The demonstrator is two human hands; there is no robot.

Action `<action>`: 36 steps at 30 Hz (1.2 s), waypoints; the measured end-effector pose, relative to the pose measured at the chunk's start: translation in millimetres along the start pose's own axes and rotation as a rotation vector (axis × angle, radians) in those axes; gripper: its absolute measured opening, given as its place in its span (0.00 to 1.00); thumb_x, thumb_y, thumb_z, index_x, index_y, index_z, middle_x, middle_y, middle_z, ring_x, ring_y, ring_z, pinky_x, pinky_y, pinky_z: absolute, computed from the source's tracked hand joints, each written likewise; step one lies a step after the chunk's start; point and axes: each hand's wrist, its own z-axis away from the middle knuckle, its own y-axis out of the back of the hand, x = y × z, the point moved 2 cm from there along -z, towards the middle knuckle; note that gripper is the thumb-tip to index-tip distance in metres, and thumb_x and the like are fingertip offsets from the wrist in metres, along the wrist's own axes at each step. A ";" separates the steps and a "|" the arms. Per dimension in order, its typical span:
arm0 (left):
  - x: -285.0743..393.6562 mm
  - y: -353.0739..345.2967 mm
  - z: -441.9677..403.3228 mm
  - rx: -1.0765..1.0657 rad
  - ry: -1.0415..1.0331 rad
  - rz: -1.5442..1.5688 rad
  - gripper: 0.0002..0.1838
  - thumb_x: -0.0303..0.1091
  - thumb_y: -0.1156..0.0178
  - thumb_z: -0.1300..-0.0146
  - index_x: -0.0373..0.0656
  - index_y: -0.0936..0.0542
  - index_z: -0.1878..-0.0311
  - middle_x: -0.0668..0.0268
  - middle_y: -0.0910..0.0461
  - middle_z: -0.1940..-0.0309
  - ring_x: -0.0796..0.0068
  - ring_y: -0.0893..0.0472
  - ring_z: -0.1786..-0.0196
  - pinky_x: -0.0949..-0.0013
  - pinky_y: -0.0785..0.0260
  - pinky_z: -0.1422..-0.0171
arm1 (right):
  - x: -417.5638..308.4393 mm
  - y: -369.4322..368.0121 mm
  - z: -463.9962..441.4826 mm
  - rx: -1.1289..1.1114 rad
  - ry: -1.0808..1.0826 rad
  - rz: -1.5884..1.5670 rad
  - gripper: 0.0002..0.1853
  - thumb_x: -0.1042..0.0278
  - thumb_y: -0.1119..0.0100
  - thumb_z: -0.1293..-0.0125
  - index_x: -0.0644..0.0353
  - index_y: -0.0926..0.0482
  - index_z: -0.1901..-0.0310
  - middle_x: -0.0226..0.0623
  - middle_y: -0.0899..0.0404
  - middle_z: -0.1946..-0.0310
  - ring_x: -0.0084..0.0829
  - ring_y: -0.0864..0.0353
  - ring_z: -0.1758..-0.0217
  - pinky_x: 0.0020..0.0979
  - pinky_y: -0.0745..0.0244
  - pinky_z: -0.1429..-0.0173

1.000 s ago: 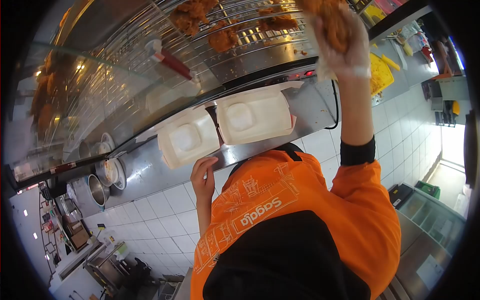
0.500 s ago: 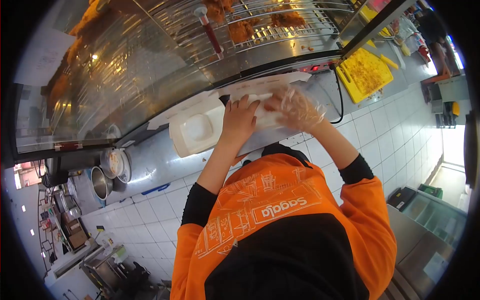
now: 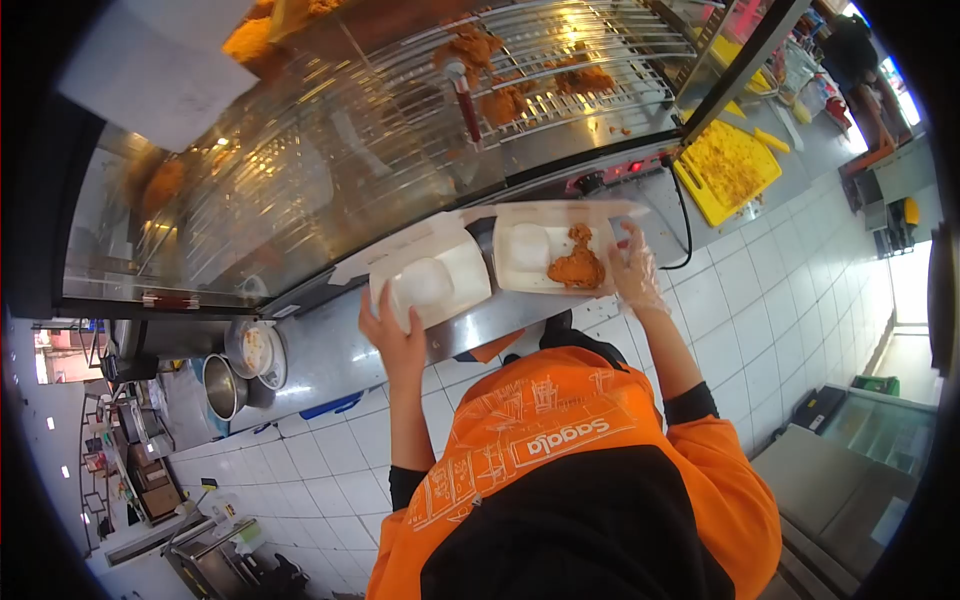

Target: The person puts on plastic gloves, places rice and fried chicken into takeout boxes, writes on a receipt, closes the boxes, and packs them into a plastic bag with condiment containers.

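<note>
Two open paper takeaway boxes stand side by side on the steel counter. The left box (image 3: 455,272) holds a white mound, apparently rice (image 3: 423,283). In the right box (image 3: 508,274) a similar white mound (image 3: 529,247) sits beside a piece of fried chicken (image 3: 577,268). My bare left hand (image 3: 394,338) has its fingers spread at the near left corner of the left box, touching it. My right hand (image 3: 637,270), in a clear plastic glove, is at the right side of the right box, fingers apart; whether it touches the box is hard to tell.
A glass warming cabinet (image 3: 300,200) with fried chicken on wire racks rises behind the boxes. To the right lie a yellow tray of crumbs (image 3: 728,172) and a black cable (image 3: 690,215). Metal bowls (image 3: 224,387) stand at the left end of the counter (image 3: 330,365).
My hands have moved apart, left hand leftward and right hand rightward. The right box with the fried chicken, covered by my hands before, now shows. My view has shifted slightly.
</note>
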 end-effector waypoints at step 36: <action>-74.0 -44.8 -30.0 -0.214 0.359 0.016 0.18 0.38 0.57 0.34 0.41 0.30 0.45 0.45 0.19 0.61 0.40 0.19 0.58 0.45 0.28 0.51 | -69.5 -35.2 -33.4 -0.200 -0.141 0.553 0.25 0.55 0.58 0.29 0.62 0.38 0.37 0.52 0.21 0.51 0.50 0.19 0.49 0.47 0.24 0.46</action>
